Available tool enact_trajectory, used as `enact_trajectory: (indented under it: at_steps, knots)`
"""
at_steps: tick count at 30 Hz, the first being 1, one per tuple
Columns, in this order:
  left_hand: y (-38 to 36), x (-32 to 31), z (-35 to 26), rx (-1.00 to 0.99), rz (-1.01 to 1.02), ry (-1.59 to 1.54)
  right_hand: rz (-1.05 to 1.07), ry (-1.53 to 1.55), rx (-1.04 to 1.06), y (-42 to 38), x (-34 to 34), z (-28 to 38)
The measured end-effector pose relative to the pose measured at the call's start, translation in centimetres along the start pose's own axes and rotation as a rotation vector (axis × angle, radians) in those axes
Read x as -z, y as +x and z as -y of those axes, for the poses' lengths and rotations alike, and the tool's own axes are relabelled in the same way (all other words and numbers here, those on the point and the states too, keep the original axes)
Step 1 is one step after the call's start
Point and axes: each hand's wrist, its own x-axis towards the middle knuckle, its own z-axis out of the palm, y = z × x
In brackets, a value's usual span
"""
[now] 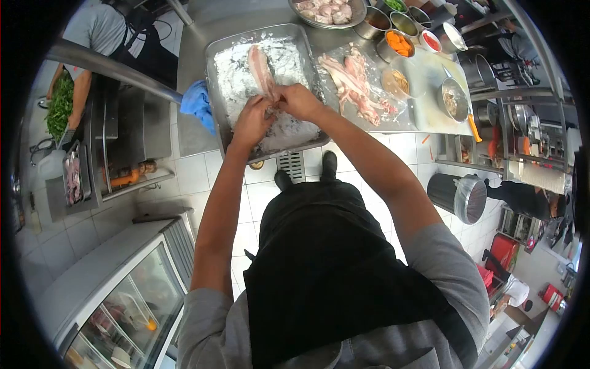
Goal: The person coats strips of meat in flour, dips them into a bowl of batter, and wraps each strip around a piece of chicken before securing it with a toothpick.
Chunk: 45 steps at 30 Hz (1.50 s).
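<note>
A long pale-pink strip of raw meat [260, 66] lies over white flour-like powder [230, 74] in a deep metal tray [212, 101]. My left hand [253, 120] and my right hand [296, 100] meet at the strip's near end, above the middle of the tray. The fingers of both are bent and pinched on the meat, and my hands partly cover that end. To the right of the tray, more raw strips of meat and fat [353, 83] rest on a clear plastic sheet [399, 117].
Behind the tray stands a bowl of meat pieces [326, 12]. Metal pots, one with orange pieces [398, 43], line the back right. A cutting board [430, 92] bears a small pan [453, 98] and an orange-handled knife [474, 128]. A blue cloth [198, 106] touches the tray's left side.
</note>
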Motion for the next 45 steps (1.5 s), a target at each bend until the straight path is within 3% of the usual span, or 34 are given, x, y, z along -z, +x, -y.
enact_trajectory:
  at_steps: [15,17,18,20,25,29,31,32,34,36,38,41,43,45]
  knots:
    - [1.4,0.8,1.6,0.012,0.101,0.100,-0.031,-0.137,0.241,-0.9,-0.2,0.1]
    - [1.4,1.0,0.9,0.312,0.113,-0.026,-0.022,-0.136,0.258,-0.7,-0.5,-0.8]
    - [1.2,1.0,0.9,0.311,0.112,-0.026,0.004,-0.140,0.234,-0.4,-0.3,-0.7]
    - [0.7,0.9,1.1,0.020,-0.019,0.134,0.030,-0.141,0.211,0.2,-0.1,-0.5]
    - [1.6,0.3,2.3,-0.024,0.000,0.108,0.290,-0.168,-0.054,3.0,1.1,-0.4]
    - [2.7,0.6,3.4,0.006,0.051,0.016,0.134,-0.101,-0.055,2.2,1.6,-0.3]
    - [3.0,1.0,3.5,0.035,0.061,-0.030,-0.050,-0.118,0.110,1.0,1.5,0.4]
    - [3.2,1.1,3.6,0.062,0.073,-0.076,-0.048,-0.117,0.109,0.9,1.4,0.6]
    - [3.7,1.6,3.7,0.112,0.127,-0.071,-0.110,-0.126,0.313,0.6,0.6,0.2]
    - [4.0,1.8,3.7,0.160,0.178,-0.060,-0.117,-0.150,0.266,1.1,0.3,-0.5]
    - [3.7,1.9,3.5,0.040,-0.035,-0.024,-0.123,-0.175,0.217,1.9,0.2,-1.2]
    - [3.6,2.0,1.8,-0.015,-0.008,0.064,-0.057,-0.182,0.216,3.1,0.6,-2.0]
    - [4.0,1.5,2.7,-0.002,0.018,0.076,0.089,-0.162,0.074,4.1,0.7,-2.3]
    - [4.5,1.1,3.4,0.008,0.045,0.085,0.033,-0.195,0.055,4.2,0.6,-2.1]
